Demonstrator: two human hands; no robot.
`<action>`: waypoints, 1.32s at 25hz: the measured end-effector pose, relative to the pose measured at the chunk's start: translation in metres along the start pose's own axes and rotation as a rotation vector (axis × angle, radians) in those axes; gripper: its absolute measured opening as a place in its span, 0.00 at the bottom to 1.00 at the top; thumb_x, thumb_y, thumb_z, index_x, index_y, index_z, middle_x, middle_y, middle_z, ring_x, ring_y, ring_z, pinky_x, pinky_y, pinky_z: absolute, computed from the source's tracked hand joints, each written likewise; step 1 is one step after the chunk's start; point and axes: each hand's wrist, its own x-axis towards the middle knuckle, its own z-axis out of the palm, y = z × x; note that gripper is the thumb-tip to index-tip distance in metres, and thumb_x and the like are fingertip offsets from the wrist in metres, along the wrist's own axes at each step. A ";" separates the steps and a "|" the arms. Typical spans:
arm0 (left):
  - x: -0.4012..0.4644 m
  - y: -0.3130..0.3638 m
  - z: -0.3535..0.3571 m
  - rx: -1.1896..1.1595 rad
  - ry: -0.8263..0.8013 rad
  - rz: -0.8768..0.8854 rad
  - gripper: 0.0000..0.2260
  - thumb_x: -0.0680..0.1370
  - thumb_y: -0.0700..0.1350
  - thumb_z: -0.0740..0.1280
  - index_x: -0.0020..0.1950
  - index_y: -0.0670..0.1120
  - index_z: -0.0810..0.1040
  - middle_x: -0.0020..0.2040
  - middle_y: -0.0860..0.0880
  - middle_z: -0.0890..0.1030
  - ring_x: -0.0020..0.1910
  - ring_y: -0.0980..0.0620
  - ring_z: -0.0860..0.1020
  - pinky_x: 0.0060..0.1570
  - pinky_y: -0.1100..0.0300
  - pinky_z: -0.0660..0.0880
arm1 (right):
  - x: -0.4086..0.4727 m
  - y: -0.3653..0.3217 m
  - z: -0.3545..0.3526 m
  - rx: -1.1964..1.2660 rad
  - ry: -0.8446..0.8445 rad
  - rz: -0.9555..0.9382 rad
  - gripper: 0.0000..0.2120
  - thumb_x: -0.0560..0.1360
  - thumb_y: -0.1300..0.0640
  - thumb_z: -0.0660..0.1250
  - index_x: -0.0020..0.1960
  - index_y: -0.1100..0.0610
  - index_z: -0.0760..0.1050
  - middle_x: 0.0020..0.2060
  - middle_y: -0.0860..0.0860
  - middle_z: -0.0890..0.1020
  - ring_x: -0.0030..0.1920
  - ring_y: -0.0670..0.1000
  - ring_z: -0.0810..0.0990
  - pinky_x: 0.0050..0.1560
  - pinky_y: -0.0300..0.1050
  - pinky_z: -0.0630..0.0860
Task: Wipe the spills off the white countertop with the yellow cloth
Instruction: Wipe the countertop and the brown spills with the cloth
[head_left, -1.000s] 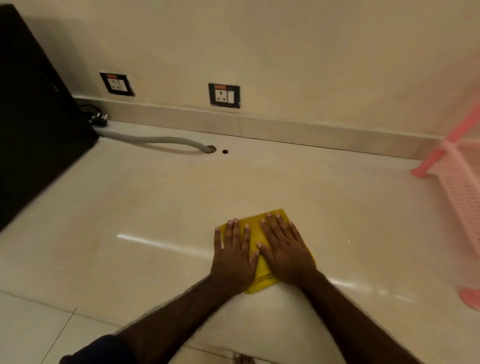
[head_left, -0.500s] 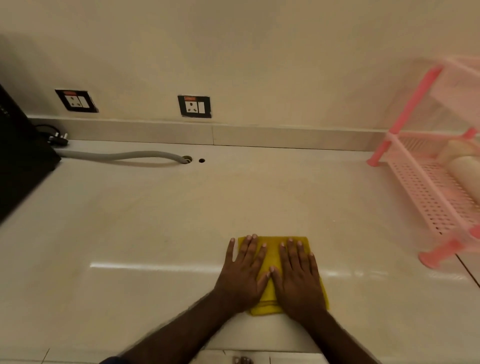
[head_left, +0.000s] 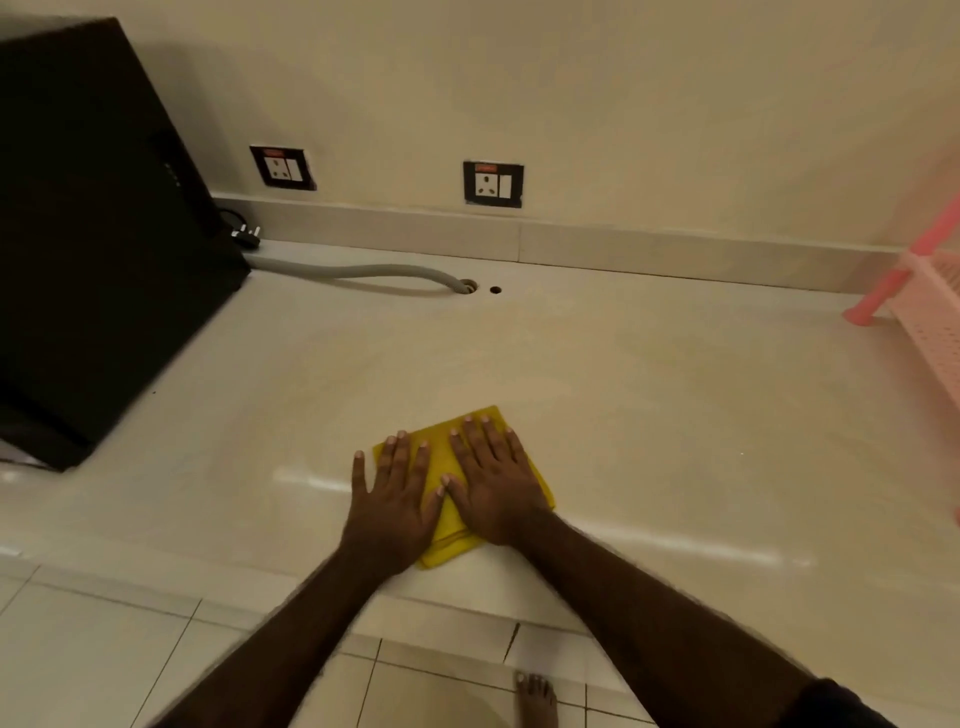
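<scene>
Yellow cloth lies folded on the white bench, close to the front edge. Both hands press flat on top of it, fingers spread out, not gripping. The left hand sits half on the cloth and half on the bench, and the right hand covers most of the rest.

Flat hands can slide off the cloth (nothing is pinching it), so it might bunch up or get left behind. A pull toward the body could drag it over the edge and down to the floor tiles. A long push to the left could bump the black box, and a far push could catch the grey hose.

I cannot see any spills; the bench is shiny and glare hides wet spots. The pink rack is cut off at the side.
</scene>
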 end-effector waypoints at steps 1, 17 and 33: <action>-0.011 -0.007 0.000 0.009 0.006 -0.020 0.31 0.83 0.59 0.52 0.80 0.41 0.65 0.80 0.35 0.65 0.79 0.36 0.65 0.75 0.28 0.60 | -0.001 -0.009 0.004 0.000 0.011 -0.034 0.32 0.84 0.39 0.51 0.83 0.54 0.60 0.84 0.57 0.60 0.85 0.61 0.54 0.83 0.65 0.56; 0.003 0.170 0.003 -0.166 -0.133 0.296 0.31 0.84 0.57 0.56 0.80 0.37 0.62 0.80 0.30 0.61 0.80 0.31 0.58 0.74 0.26 0.59 | -0.148 0.116 -0.028 -0.056 0.055 0.287 0.36 0.81 0.35 0.44 0.83 0.52 0.58 0.84 0.55 0.57 0.85 0.58 0.54 0.83 0.63 0.58; 0.053 0.091 0.009 -0.167 0.004 0.470 0.28 0.83 0.60 0.61 0.78 0.44 0.70 0.78 0.39 0.70 0.78 0.39 0.67 0.75 0.27 0.58 | -0.097 0.061 -0.009 -0.028 0.110 0.530 0.45 0.78 0.29 0.33 0.84 0.55 0.58 0.84 0.60 0.59 0.84 0.64 0.55 0.83 0.67 0.54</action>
